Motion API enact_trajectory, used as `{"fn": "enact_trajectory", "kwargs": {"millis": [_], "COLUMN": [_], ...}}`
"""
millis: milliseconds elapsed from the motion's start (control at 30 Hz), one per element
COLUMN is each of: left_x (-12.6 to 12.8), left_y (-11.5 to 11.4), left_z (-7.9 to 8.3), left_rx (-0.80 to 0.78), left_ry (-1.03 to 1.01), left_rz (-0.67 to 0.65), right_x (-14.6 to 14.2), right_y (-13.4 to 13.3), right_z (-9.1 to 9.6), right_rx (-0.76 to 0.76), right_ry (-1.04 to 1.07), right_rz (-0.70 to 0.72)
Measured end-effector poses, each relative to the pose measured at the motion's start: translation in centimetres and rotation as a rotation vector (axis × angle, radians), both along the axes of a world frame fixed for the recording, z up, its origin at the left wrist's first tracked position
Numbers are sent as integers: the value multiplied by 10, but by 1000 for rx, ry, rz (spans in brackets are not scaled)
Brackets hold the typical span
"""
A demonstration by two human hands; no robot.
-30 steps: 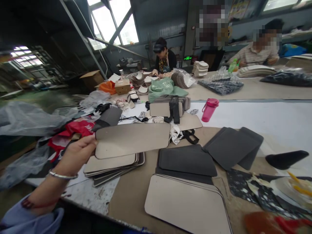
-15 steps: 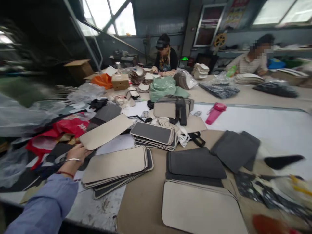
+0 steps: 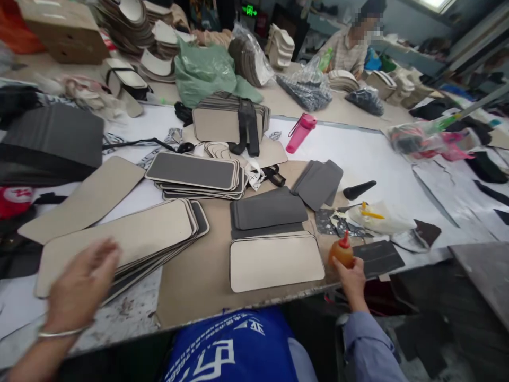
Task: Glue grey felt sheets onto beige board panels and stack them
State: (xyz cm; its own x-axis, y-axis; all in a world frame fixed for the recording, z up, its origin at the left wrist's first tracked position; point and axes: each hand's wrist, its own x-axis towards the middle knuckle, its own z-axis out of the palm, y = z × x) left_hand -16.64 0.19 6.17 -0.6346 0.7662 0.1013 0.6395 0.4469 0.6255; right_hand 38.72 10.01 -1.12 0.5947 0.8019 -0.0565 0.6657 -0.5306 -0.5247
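My right hand (image 3: 352,276) grips a squeeze bottle (image 3: 342,252) of amber liquid with a red nozzle, at the table's front edge. Just left of it lies a beige rounded panel (image 3: 277,262) on top of a few others. Dark grey panels (image 3: 270,209) lie behind that pile. My left hand (image 3: 81,281), somewhat blurred, is over the near-left stack of beige and grey panels (image 3: 131,233), its fingers loosely extended and holding nothing. A single beige panel (image 3: 83,201) lies at an angle just behind that stack.
A stack of grey-faced panels (image 3: 194,171) sits mid-table, with a strapped bundle (image 3: 214,124) behind it. A pink bottle (image 3: 301,132) stands farther back. Right of centre are a black tapered object (image 3: 360,189) and a glue-smeared sheet (image 3: 328,220). A co-worker (image 3: 350,48) sits across the table.
My left hand has let go of the single beige panel and moved nearer, over the stack. The view has turned right and down, bringing my right hand with the squeeze bottle into sight.
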Motion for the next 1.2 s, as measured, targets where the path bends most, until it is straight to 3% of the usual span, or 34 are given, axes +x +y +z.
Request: {"fn": "enact_trajectory", "kwargs": {"millis": [100, 133, 200, 267, 333, 433, 533, 733, 1200], "left_x": [71, 96, 137, 161, 168, 163, 158, 158, 159], "left_y": [-30, -34, -33, -28, -23, -19, -17, -15, -13], "left_z": [-19, -27, -41, -52, -59, -64, -66, -69, -74], "left_rx": [38, 74, 105, 112, 89, 66, 75, 63, 51], "left_ry": [46, 63, 105, 157, 200, 243, 258, 214, 134], "left_rz": [-425, -575, -750, -900, -999, -1059, -1079, -1075, -1057], "right_x": [-7, -10, -17, -27, -42, -75, -115, -163, -204], "right_y": [-12, -17, -26, -34, -42, -54, -62, -70, -72], "right_z": [17, 25, 44, 66, 85, 101, 101, 92, 93], "right_rx": [-32, -29, 5, 65, 93, 22, -42, 100, -67], "right_ry": [-61, -84, -112, -80, 18, 194, 359, 326, 32], "right_rz": [47, 60, 77, 92, 142, 317, 490, 759, 792]}}
